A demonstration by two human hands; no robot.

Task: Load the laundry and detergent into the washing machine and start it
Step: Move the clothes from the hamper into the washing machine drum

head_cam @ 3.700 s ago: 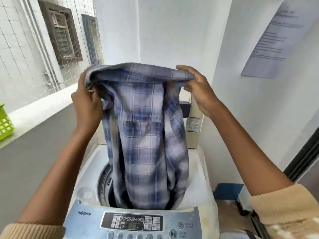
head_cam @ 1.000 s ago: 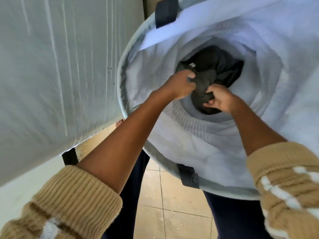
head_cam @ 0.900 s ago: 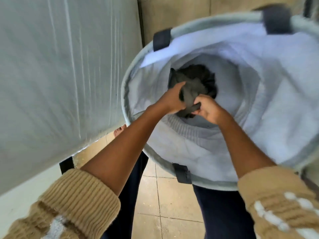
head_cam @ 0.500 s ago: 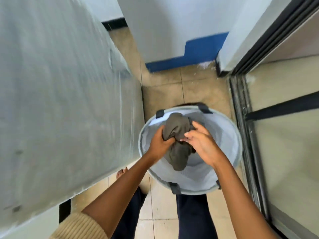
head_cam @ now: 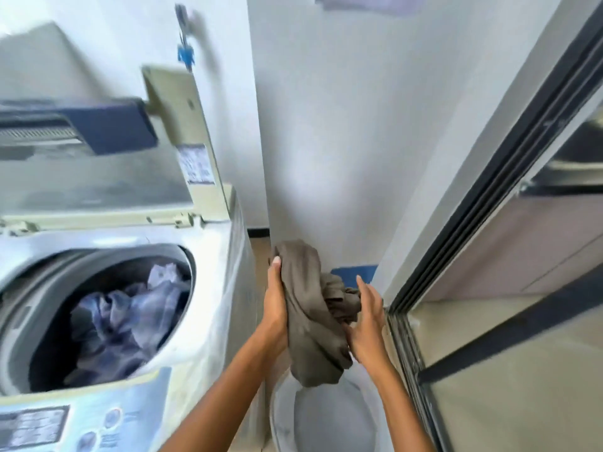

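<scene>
A bunched olive-brown garment (head_cam: 311, 318) hangs in the air between my hands, to the right of the washing machine (head_cam: 208, 288). My left hand (head_cam: 275, 301) grips its left side with the thumb up along the cloth. My right hand (head_cam: 367, 321) holds its right side, fingers partly hidden behind the folds. The top-loader's lid (head_cam: 107, 164) stands raised, and the blue plaid shirt (head_cam: 124, 318) lies crumpled in the drum. The control panel (head_cam: 81, 419) shows at the bottom left.
The pale laundry basket (head_cam: 284, 415) stands on the floor below my hands. A white wall pillar (head_cam: 326, 141) rises straight ahead. A dark-framed sliding door (head_cam: 489, 197) runs along the right. No detergent container is in view.
I have lifted the olive garment out of the basket to chest height, and my view has swung up from the basket toward the open washer. Earlier the plaid shirt went into the drum.
</scene>
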